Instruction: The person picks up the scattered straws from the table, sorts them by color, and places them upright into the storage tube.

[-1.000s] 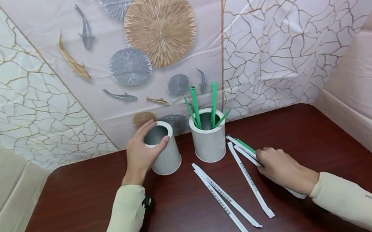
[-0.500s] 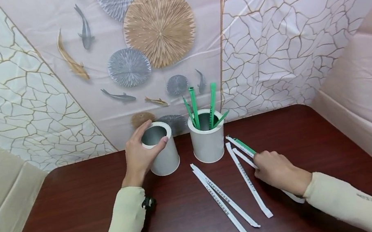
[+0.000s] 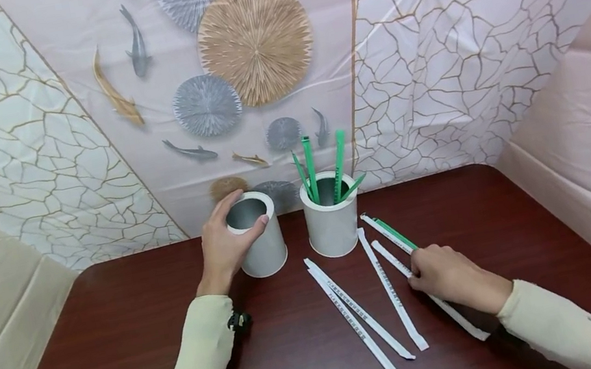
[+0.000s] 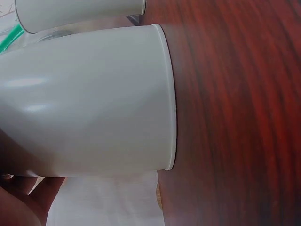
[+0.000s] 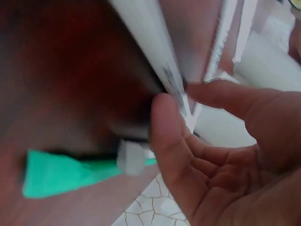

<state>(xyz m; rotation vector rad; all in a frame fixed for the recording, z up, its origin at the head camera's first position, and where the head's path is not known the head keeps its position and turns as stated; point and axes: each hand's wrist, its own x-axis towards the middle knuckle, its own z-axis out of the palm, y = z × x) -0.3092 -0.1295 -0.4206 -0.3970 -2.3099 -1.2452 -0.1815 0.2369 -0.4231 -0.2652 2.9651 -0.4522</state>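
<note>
My left hand (image 3: 229, 245) grips a light grey can (image 3: 263, 249) by its upper side, thumb along the near rim and fingers behind. The can stands upright, and nothing shows in its visible interior. In the left wrist view its wall (image 4: 94, 103) is close, with fingers below it. My right hand (image 3: 457, 278) pinches a white paper-wrapped straw (image 3: 458, 317) between thumb and finger, low over the table. Just beyond that hand lie another white wrapped straw (image 3: 384, 235) and a green straw (image 3: 396, 234), side by side, partly hidden by it.
A second grey can (image 3: 333, 230) stands to the right, with several green straws (image 3: 338, 167) in it. Three more white wrapped straws lie on the dark red table (image 3: 122, 347), one of them the middle straw (image 3: 392, 293). A patterned cloth (image 3: 427, 56) hangs behind.
My right hand has moved slightly nearer and right, drawing the white wrapped straw away from the others; the neighbouring white straw has shifted slightly. My left hand stays on the can.
</note>
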